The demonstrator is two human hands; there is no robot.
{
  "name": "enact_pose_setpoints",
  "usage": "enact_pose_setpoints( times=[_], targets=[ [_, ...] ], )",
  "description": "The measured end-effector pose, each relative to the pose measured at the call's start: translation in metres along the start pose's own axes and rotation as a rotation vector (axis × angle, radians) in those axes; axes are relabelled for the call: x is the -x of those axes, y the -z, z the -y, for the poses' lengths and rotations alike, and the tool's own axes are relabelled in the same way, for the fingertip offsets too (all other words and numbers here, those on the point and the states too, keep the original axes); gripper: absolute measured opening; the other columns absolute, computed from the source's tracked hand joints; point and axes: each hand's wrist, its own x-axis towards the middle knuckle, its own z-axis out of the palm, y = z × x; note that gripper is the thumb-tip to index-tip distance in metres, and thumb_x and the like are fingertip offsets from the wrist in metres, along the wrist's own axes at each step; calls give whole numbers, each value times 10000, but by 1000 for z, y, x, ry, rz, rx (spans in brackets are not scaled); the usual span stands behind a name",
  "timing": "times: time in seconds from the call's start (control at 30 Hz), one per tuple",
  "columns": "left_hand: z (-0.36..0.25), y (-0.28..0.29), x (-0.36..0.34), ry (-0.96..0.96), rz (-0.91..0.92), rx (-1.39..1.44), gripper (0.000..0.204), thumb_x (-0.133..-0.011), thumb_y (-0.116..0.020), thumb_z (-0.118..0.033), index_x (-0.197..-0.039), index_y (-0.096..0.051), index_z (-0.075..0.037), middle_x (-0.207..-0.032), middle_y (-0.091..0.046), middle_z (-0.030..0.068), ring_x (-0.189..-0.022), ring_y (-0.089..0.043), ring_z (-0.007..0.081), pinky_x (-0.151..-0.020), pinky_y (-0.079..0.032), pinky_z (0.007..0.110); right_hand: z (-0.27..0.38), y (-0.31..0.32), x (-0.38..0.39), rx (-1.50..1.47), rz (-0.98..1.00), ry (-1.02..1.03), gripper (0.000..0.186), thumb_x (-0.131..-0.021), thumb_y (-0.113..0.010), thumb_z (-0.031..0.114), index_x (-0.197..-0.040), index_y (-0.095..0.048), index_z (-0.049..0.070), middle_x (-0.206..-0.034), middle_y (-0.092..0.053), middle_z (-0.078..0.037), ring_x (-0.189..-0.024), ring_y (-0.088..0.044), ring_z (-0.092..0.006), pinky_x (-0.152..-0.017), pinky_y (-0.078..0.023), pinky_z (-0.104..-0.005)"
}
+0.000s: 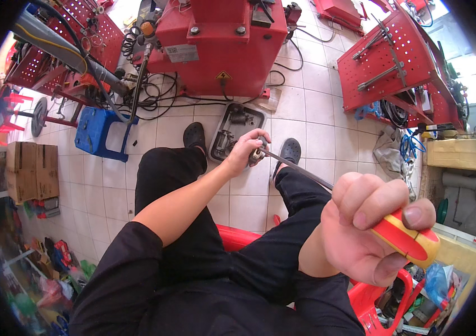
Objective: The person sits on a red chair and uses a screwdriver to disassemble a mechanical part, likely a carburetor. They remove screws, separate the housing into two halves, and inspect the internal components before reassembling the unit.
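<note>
My right hand is closed round the red and yellow handle of a long screwdriver, close to the camera at the right. Its thin metal shaft runs left and away to my left hand. There my left fingers grip a small dark metal part, and the shaft's tip meets it or lies right beside it; I cannot tell which. Beneath and beyond the left hand, a grey tray stands on the floor between my feet, with a dark cylindrical part and several metal pieces inside.
A large red machine stands ahead, with black cables and hoses round its base. A blue stool is at left, cardboard boxes further left. At right stands a red perforated tool rack. I sit on a red plastic seat.
</note>
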Motion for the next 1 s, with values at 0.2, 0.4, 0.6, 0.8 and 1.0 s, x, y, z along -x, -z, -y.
enact_pose_setpoints(
  times=[0.2, 0.4, 0.6, 0.8, 1.0],
  targets=[
    [1, -4, 0, 3, -7, 0, 271, -815, -502, -286, -984, -537, -76, -721, -574, 16, -518, -476, 39, -412, -338, 177, 6, 0, 1, 20, -50, -8, 402, -879, -542, 415, -1128, -414, 126, -775, -453, -54, -514, -368, -112, -498, -280, -260],
    [0, -6, 1, -2, -23, -6, 266, -814, -512, -282, -983, -543, -78, -711, -579, 4, -553, -489, 30, -442, -343, 171, 11, -1, 1, 64, -38, 22, 395, -877, -540, 418, -1116, -421, 127, -777, -456, -55, -514, -379, -109, -499, -284, -262],
    [0, -8, 1, -33, -1, -2, 253, -821, -512, -272, -983, -542, -79, -703, -587, 5, -544, -485, 28, -437, -336, 169, 9, 0, 3, 34, -8, 0, 406, -881, -540, 420, -1118, -414, 116, -774, -461, -63, -518, -386, -111, -505, -296, -269],
    [2, -4, 1, 2, 17, 3, 242, -823, -507, -264, -976, -549, -81, -709, -587, 8, -537, -482, 28, -421, -332, 165, 6, 1, 3, 35, -22, 29, 412, -887, -528, 417, -1132, -407, 109, -761, -442, -60, -523, -372, -114, -513, -293, -266],
    [-2, -8, 2, -18, 36, -44, 245, -816, -495, -249, -975, -548, -71, -719, -588, 17, -584, -501, 44, -465, -358, 169, 5, 7, 1, 61, -62, 38, 417, -890, -507, 429, -1134, -397, 109, -758, -424, -59, -526, -333, -117, -510, -268, -262]
  ],
)
